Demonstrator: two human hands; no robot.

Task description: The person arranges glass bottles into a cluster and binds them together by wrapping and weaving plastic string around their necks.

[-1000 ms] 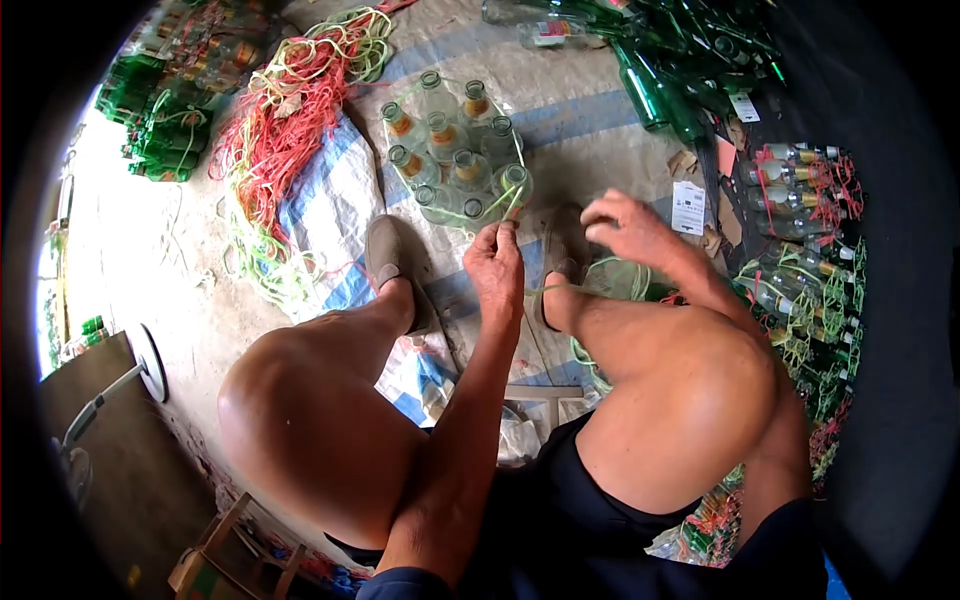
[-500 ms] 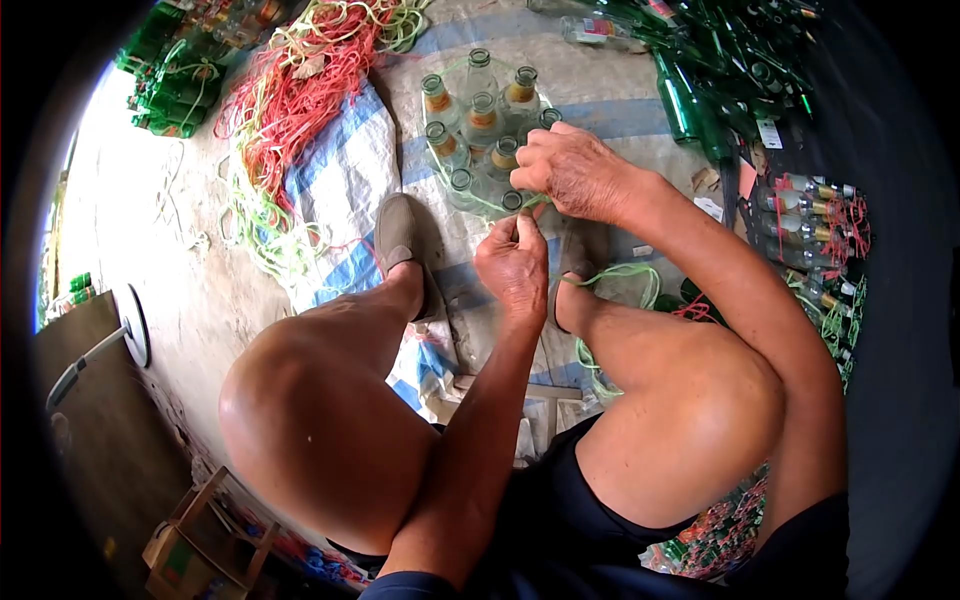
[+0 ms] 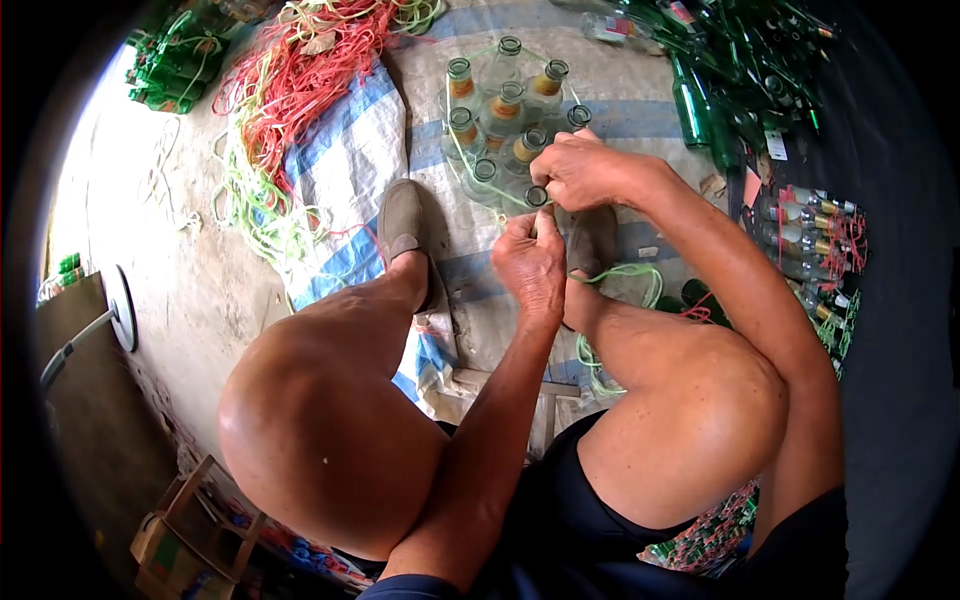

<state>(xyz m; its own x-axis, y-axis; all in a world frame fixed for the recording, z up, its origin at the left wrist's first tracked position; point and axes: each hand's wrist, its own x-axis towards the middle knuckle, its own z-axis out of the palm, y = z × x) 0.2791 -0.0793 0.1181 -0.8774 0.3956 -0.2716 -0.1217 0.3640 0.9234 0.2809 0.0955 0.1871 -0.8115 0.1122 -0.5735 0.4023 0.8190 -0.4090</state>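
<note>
Now, string (image 3: 501, 217) is being pinched narrowly between thumb and finger of the left hand (image 3: 530, 262), just on the near side of the upright bottles (image 3: 508, 108). Their near right edge is being partly covered by the right hand (image 3: 585, 172), its fingers curled; whether anything is being gripped there cannot be told. The bottles are being ringed by string and borne by a striped sheet (image 3: 640, 122).

The bottles (image 3: 503, 120) are clear with orange-yellow labels, the cord (image 3: 510, 202) pale green, the sheet (image 3: 635, 118) blue-striped.
</note>
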